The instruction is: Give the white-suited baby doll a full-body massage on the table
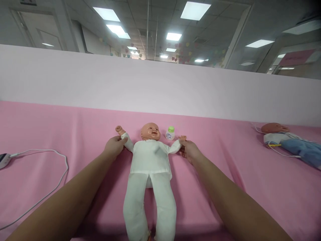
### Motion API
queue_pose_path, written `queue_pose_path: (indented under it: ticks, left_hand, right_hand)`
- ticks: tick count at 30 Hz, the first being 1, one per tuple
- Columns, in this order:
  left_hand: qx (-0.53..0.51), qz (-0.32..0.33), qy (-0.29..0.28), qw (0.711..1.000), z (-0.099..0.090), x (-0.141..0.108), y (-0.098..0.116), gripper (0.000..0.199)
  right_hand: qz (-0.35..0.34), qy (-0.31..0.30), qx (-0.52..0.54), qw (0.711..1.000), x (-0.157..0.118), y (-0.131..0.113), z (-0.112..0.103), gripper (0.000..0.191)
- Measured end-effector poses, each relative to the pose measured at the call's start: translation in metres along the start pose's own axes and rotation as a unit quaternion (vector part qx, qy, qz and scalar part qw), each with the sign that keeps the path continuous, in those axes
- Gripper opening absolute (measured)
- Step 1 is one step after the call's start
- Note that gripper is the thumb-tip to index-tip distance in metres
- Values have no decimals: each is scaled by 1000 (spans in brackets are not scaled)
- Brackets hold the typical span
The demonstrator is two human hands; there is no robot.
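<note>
A baby doll (151, 160) in a white top and white trousers lies face up on the pink sheet (205, 187), its head toward the wall and its arms spread. My left hand (114, 147) is closed on the cuff of the doll's sleeve at the left, just below the doll's small fist. At the right, my right hand (190, 150) pinches the other sleeve cuff near the doll's open hand. Beside the doll's head, on the right, stands a small white bottle (170, 133) with a green cap.
A second doll (298, 144) in blue and white clothes lies at the far right with a thin tube. On the left, a white cable (64, 167) runs from a white device (4, 160). A white wall (150, 87) with glass above stands behind.
</note>
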State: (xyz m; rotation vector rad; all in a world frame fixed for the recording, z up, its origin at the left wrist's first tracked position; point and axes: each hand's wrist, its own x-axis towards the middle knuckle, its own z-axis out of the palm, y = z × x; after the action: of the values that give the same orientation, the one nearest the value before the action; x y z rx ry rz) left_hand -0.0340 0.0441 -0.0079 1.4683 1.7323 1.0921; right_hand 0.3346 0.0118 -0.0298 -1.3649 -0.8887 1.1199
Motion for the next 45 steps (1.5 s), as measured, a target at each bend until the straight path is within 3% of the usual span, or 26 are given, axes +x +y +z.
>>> queue_pose_path:
  ticks: [3,5,8,11,14,18,22,26,28,30,32,34,39,45]
  left_hand:
    - [-105,-29,-21,994,1,3,-3,34]
    - [-127,-11,-21,992,4,0,-2,34]
    - [-56,54,0,997,9,-11,6,31]
    - [-2,136,-13,991,15,-26,18,29]
    - [62,224,-31,972,20,-39,26,34]
    - [156,328,-72,929,23,-41,28,45]
    - [205,381,-106,895,20,-34,23,48]
    - [220,395,-132,882,18,-31,20,48]
    - [183,372,-141,899,19,-32,20,45]
    - [109,310,-149,933,22,-32,20,42]
    - [14,220,-153,963,24,-31,18,43]
    - [-84,142,-150,975,25,-27,15,47]
    - [-270,8,-143,952,19,-6,6,39]
    - [-344,-177,-64,920,12,9,5,19]
  right_hand:
    - [9,-6,10,1000,-1,-2,0,21]
    - [-12,9,21,1000,-2,-4,2,27]
    - [-93,43,-8,995,-9,-7,8,40]
    - [-194,44,-106,974,-23,-11,16,47]
    - [-284,1,-172,943,-40,-13,24,41]
    - [-366,-114,-257,887,-57,-18,32,30]
    - [-417,-213,-334,818,-67,-26,38,19]
    - [-439,-231,-372,784,-72,-30,41,24]
    - [-428,-221,-367,796,-72,-28,42,22]
    - [-381,-199,-324,843,-69,-23,41,21]
    - [-317,-169,-247,900,-62,-17,38,34]
    - [-271,-133,-177,937,-50,-12,32,50]
    - [-186,-17,-105,977,-13,-4,11,66]
    - [-27,22,26,999,6,-2,-3,50]
